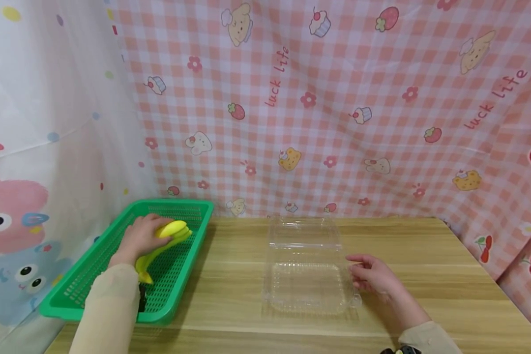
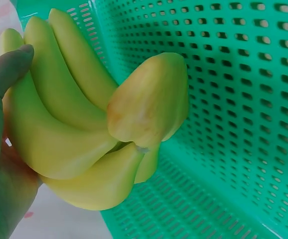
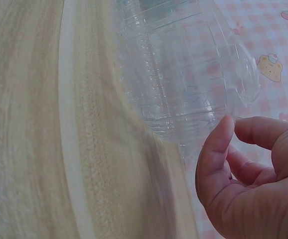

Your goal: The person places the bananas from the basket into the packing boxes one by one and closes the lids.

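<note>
My left hand [image 1: 143,238] grips a bunch of yellow bananas [image 1: 165,248] in the green basket. Seen from the left wrist, the thumb lies across one banana [image 2: 74,144] and the thick stem end points toward the basket's perforated wall. To the right, a clear plastic clamshell box [image 1: 307,285] lies on the table with its lid [image 1: 304,233] raised at the back. My right hand [image 1: 371,275] pinches the box's right rim between thumb and forefinger, and the right wrist view shows those fingertips [image 3: 226,127] meeting at the clear edge [image 3: 228,94].
The green basket [image 1: 183,290] stands at the left of the wooden table [image 1: 230,295]. A pink checked cloth [image 1: 265,128] hangs behind the table, and a white patterned cloth [image 1: 71,108] hangs along the left. The table's right edge slants beside more checked cloth.
</note>
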{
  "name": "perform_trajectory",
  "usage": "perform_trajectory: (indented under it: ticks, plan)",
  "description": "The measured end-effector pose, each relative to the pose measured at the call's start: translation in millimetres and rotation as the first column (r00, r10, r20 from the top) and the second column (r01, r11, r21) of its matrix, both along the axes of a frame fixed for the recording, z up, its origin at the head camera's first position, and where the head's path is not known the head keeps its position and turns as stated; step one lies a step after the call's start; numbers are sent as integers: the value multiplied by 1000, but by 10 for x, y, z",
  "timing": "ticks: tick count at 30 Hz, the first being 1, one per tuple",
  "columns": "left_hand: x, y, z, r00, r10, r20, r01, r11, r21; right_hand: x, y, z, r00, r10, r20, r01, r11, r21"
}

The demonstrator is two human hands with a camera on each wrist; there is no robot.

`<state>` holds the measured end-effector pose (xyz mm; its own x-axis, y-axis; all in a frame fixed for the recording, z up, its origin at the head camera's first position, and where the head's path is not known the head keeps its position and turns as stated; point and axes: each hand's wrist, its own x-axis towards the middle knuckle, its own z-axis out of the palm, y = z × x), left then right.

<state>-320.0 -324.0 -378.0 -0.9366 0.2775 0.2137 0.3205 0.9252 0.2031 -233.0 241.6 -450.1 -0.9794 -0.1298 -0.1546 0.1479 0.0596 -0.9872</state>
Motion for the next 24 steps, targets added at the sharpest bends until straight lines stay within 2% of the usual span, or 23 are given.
perform_trajectory:
  ticks: [13, 24]
  plan:
    - [0, 115, 159, 995, -59, -76, 58, 998, -6, -3, -1, -13, 1000, -9, 4, 9, 1000, 17]
    - [74, 230, 343, 987, -100, -122, 96, 995, -41, -5, 7, -10, 1000, 3, -8, -2, 1000, 28]
